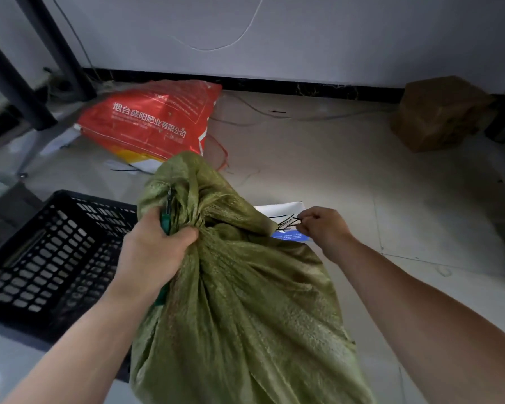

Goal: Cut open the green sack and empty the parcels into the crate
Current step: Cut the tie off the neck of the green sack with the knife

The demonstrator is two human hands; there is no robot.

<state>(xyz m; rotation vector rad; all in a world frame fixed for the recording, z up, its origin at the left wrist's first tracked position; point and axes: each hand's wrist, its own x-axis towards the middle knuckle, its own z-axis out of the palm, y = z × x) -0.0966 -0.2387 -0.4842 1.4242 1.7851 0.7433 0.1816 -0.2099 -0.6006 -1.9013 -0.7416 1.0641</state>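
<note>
A bulging green woven sack (245, 301) stands on the floor in front of me, its neck bunched together. My left hand (155, 246) grips that bunched neck and also holds a green-handled cutter (166, 220) against it. To the right of the sack's top, my right hand (321, 225) pinches a thin black tie (296, 218) above a white and blue flat box (283, 209), on which several more black ties lie. The black perforated crate (41, 258) sits on the floor directly left of the sack. No parcels are visible.
A red printed sack (152, 118) lies on the floor behind, near the wall. A brown cardboard box (438, 112) stands at the back right. Dark metal frame legs (21, 91) rise at the back left. Pale tiled floor (391, 185) stretches to the right.
</note>
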